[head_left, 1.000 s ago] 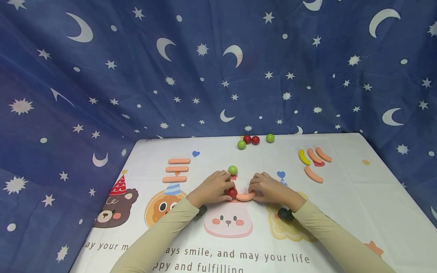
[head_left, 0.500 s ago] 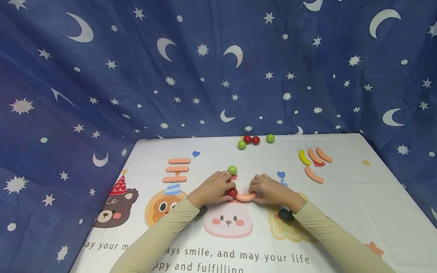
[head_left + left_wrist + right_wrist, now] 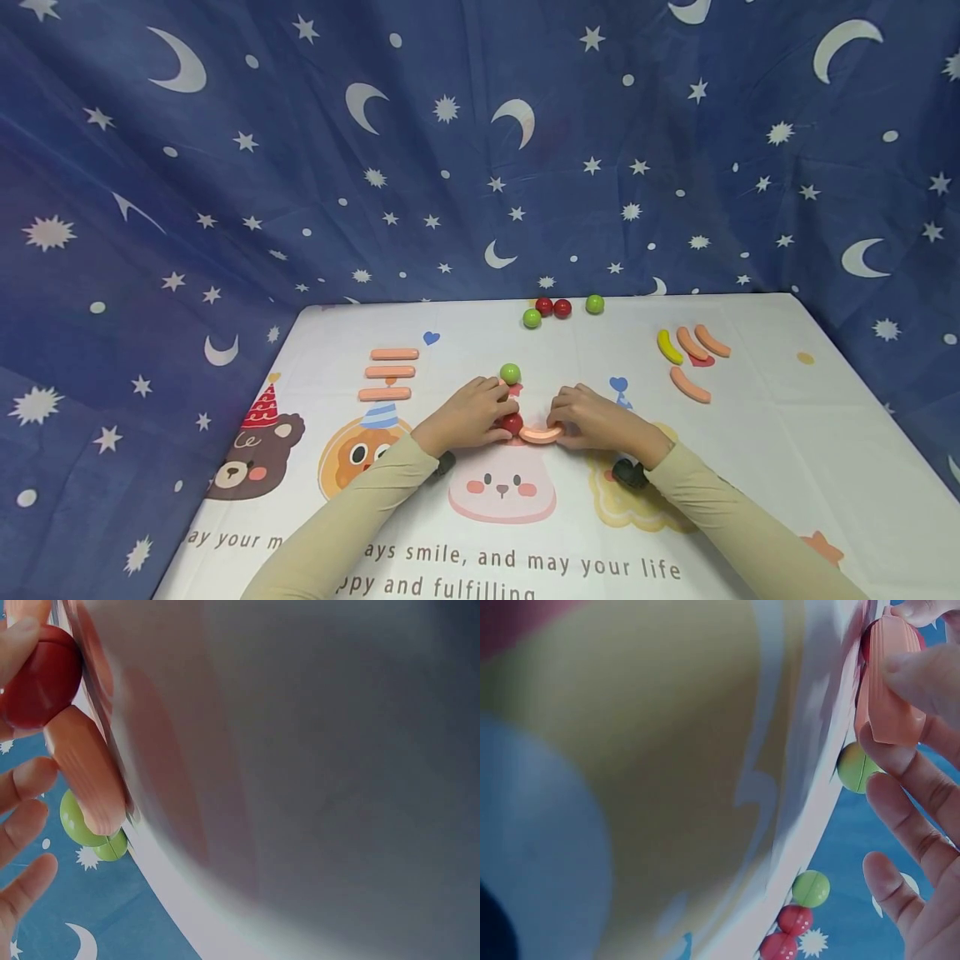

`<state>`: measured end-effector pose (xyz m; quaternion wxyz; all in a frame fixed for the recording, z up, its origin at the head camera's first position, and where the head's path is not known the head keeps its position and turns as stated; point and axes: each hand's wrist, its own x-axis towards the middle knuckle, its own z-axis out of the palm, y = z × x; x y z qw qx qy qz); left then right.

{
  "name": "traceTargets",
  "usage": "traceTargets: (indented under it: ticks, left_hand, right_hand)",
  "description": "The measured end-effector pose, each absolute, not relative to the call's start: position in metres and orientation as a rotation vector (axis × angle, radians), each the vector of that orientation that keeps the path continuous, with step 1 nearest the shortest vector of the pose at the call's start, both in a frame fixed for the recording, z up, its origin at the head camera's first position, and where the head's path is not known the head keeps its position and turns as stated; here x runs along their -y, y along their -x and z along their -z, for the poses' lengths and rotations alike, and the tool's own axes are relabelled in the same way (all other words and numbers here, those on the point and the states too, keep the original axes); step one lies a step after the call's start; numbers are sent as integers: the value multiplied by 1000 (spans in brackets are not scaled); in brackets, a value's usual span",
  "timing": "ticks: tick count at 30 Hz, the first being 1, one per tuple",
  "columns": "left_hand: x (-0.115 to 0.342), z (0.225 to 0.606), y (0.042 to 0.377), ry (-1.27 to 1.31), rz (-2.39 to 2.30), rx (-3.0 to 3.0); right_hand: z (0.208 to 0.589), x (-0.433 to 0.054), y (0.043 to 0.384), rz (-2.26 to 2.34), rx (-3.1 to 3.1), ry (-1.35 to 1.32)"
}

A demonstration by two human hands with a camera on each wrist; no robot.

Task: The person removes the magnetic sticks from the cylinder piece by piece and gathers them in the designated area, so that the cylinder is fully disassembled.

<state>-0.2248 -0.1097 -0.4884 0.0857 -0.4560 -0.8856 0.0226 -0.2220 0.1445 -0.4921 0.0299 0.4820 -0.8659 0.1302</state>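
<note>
In the head view my left hand (image 3: 471,414) pinches a red ball (image 3: 512,424) low over the tablecloth. Its thumb lies against the red ball (image 3: 45,679) in the left wrist view. My right hand (image 3: 594,417) pinches a curved salmon rod (image 3: 540,435) between thumb and fingers, and the rod's left end meets the red ball. A second salmon rod (image 3: 88,771) runs from that ball towards a green ball (image 3: 510,373); my left fingers mostly hide this rod in the head view. The held rod (image 3: 894,682) shows ridged sides in the right wrist view.
Several straight salmon rods (image 3: 390,372) lie at the left. Curved salmon rods (image 3: 690,385) and a yellow one (image 3: 669,347) lie at the right. Red balls (image 3: 562,308) and green balls (image 3: 595,304) sit by the far edge, before a blue star-patterned curtain (image 3: 450,167).
</note>
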Motion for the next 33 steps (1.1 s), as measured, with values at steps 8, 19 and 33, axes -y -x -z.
traceTargets:
  ticks: [8,19,33]
  left_hand:
    - [112,487,225,1358,-64,2688]
    - [111,488,225,1350,-53,2683]
    - [110,488,224,1349,-35,2687]
  right_hand:
    - [493,-152,222,-351,2611,-1438]
    - [492,-156,224,-364,2589,-1396]
    - [490,-164,229,-354,2323,-1395]
